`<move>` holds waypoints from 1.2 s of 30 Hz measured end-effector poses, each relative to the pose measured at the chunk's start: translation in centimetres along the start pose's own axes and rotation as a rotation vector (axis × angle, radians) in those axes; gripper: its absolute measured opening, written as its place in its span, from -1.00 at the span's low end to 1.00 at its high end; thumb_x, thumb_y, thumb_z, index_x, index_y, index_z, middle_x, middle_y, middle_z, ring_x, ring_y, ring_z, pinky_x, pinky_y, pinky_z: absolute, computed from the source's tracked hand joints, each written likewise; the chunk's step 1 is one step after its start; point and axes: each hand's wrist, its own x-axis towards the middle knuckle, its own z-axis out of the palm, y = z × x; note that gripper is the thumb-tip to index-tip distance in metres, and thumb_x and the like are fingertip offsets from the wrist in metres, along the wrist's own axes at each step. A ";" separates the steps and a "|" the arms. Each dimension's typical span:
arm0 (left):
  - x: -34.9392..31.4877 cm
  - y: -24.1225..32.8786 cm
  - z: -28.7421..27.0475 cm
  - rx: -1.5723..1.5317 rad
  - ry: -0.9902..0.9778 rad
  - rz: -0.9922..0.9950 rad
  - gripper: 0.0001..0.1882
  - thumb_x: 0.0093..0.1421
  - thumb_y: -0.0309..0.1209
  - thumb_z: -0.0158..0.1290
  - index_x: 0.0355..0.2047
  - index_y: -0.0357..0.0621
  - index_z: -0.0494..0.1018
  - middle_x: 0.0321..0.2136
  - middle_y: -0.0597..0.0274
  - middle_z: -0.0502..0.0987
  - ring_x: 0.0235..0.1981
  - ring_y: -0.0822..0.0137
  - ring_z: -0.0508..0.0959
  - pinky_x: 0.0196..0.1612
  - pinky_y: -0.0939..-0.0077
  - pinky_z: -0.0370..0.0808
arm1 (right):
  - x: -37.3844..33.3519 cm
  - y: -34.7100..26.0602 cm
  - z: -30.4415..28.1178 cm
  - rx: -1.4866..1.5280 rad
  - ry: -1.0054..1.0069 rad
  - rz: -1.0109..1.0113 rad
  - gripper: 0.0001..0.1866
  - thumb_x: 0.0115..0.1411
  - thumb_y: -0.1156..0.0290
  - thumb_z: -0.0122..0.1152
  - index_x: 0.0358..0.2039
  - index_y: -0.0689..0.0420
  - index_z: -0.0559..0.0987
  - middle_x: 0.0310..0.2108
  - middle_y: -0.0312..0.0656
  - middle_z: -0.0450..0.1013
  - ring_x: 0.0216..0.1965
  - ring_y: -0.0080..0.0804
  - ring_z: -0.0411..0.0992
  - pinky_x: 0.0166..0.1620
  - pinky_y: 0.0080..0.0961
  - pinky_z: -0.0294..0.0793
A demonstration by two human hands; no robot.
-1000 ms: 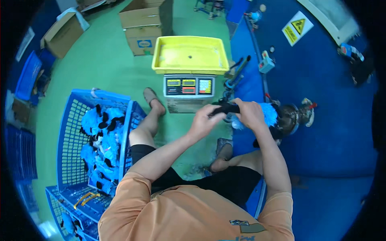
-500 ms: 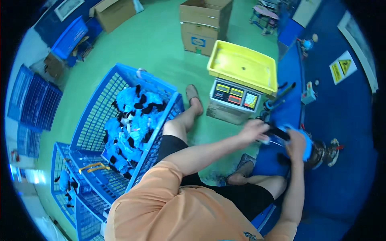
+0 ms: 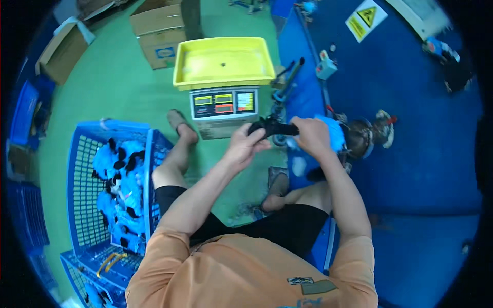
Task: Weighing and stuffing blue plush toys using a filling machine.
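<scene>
Both my hands are raised in front of me, over the gap between my knees. Stretched between them is a black, soft-looking strip (image 3: 280, 128), whose exact kind I cannot make out. My left hand (image 3: 245, 143) grips its bunched left end, with some fingers extended below. My right hand (image 3: 312, 135) is closed around the other end. Just right of that hand is a bright blue, soft-looking piece (image 3: 335, 132), beside a metal machine fitting (image 3: 359, 138). Whether the blue piece is joined to the black strip is hidden.
A blue plastic basket (image 3: 72, 169) at left holds several blue and black plush pieces (image 3: 123, 190). Ahead stands a digital scale (image 3: 224, 105) bearing a yellow tray (image 3: 223, 77). A cardboard box (image 3: 159, 38) is behind it. A blue machine panel (image 3: 411, 149) fills the right side.
The view has swung right, so the scale and basket appear farther left. My hands have spread slightly apart, and the black strip now shows more fully between them.
</scene>
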 end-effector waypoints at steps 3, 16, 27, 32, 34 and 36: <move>0.2 -0.2 1.2 0.094 -0.013 -0.003 -0.75 0.31 -0.53 0.09 -0.04 -0.35 0.38 -0.23 0.05 0.58 -0.29 0.32 0.65 -0.22 0.53 0.67 | -0.7 1.3 0.6 0.033 0.092 -0.031 -0.72 -0.06 0.44 0.28 -0.25 0.01 0.57 -0.42 -0.13 0.59 -0.34 -0.06 0.54 -0.23 -0.20 0.43; 0.7 -0.7 1.1 0.311 -0.045 -0.010 -0.79 0.35 -0.50 0.04 -0.06 -0.36 0.41 -0.31 0.06 0.60 -0.30 0.32 0.66 -0.19 0.57 0.64 | -1.2 2.3 0.7 -0.020 0.017 -0.005 -0.73 -0.05 0.38 0.34 -0.28 0.02 0.58 -0.42 -0.17 0.60 -0.34 -0.11 0.55 -0.23 -0.23 0.44; 2.9 1.1 3.9 0.756 -0.240 0.099 -0.78 0.36 -0.47 -0.01 -0.06 -0.39 0.42 -0.34 0.09 0.58 -0.36 0.35 0.64 -0.23 0.55 0.62 | -2.1 4.9 1.1 0.004 0.050 -0.013 -0.72 -0.08 0.35 0.39 -0.32 0.03 0.55 -0.41 -0.18 0.60 -0.35 -0.11 0.55 -0.23 -0.21 0.46; 1.5 0.7 2.6 0.570 -0.040 0.122 -0.78 0.38 -0.44 -0.01 -0.08 -0.38 0.44 -0.33 0.07 0.59 -0.39 0.33 0.64 -0.25 0.55 0.61 | -1.3 2.7 0.6 0.002 0.018 -0.015 -0.73 -0.07 0.35 0.39 -0.34 0.04 0.54 -0.42 -0.18 0.61 -0.35 -0.11 0.56 -0.22 -0.20 0.47; 0.8 0.5 2.3 0.536 -0.017 0.140 -0.78 0.38 -0.44 -0.01 -0.10 -0.38 0.44 -0.35 0.07 0.60 -0.40 0.34 0.64 -0.26 0.54 0.61 | -1.0 2.2 0.7 0.001 0.031 -0.024 -0.73 -0.07 0.35 0.39 -0.34 0.05 0.54 -0.43 -0.17 0.61 -0.35 -0.10 0.56 -0.23 -0.19 0.47; 0.1 0.1 2.1 0.465 0.031 0.177 -0.79 0.38 -0.42 -0.02 -0.13 -0.36 0.44 -0.37 0.06 0.60 -0.42 0.35 0.63 -0.28 0.54 0.61 | -0.8 1.9 0.9 -0.003 0.055 -0.048 -0.74 -0.07 0.36 0.39 -0.34 0.05 0.54 -0.44 -0.16 0.60 -0.36 -0.08 0.57 -0.23 -0.18 0.48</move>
